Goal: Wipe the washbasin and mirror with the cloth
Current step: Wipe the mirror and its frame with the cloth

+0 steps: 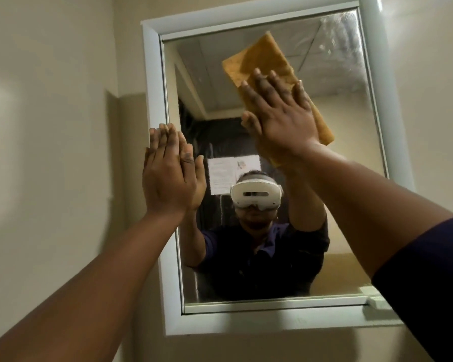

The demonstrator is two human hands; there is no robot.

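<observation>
right hand point(277, 118) pressing cloth point(262, 58), mirror point(351, 113)

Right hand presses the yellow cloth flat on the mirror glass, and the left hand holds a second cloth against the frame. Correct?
Not quite. In the head view the left hand holds nothing; it rests flat on the mirror frame. The right hand does press the cloth on the glass.
</observation>
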